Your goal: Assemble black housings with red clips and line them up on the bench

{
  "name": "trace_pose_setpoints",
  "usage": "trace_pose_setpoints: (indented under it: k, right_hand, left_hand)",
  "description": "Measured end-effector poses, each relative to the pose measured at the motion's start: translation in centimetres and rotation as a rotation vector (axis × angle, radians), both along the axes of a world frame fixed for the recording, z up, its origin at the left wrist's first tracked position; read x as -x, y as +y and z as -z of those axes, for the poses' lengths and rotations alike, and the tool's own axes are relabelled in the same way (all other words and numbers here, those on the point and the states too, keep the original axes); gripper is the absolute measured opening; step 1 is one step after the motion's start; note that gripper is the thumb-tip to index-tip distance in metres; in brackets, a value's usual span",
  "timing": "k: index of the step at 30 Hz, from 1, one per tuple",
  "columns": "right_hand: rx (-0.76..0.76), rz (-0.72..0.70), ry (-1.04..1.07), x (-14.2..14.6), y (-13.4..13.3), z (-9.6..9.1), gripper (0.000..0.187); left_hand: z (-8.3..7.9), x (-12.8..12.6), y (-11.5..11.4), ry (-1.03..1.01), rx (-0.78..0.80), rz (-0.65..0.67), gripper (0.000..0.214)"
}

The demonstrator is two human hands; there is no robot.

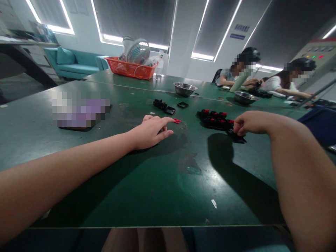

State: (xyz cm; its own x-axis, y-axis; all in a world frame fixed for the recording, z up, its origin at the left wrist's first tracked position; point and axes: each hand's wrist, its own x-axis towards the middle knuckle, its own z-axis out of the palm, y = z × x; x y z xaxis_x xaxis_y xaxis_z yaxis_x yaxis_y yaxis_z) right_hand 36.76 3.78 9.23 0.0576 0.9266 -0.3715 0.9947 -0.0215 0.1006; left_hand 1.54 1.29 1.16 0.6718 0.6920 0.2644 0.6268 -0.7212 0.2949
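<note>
My left hand [154, 132] rests on the green table with its index finger stretched out and its thumb apart. The fingertip touches or nearly touches a few small red plastic pieces [177, 121]. My right hand [248, 123] is bent down, its fingers pinched at a black plastic part [238, 137]; the exact grip is partly hidden. That part lies at the near right end of a group of black plastic parts with red pieces in them [214, 119]. Behind my left hand are more black parts [160, 104] and a black square frame [182, 105].
A steel bowl [185, 89] stands mid-table, another bowl [246, 98] further right. An orange basket [131, 68] with a fan is at the back. A blurred purple item [81, 113] lies left. Two people sit at the far right. A white scrap [214, 203] lies near the front edge.
</note>
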Motion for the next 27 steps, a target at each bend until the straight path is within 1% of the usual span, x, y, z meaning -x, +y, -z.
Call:
trace_pose_setpoints:
  k: [8,17,27]
  right_hand:
    - [-0.004,-0.019,0.011,-0.56,0.22,0.24,0.014]
    - [-0.008,-0.017,0.005,-0.13,0.06,0.03,0.016]
    - [-0.019,-0.014,0.006,-0.41,0.21,0.21,0.016]
  left_hand:
    - [-0.02,-0.05,0.04,0.004,0.003,0.000,0.047]
    - [0.09,0.07,0.08,-0.008,-0.001,0.003,0.048]
    - [0.02,0.00,0.04,0.000,0.001,0.006,0.048]
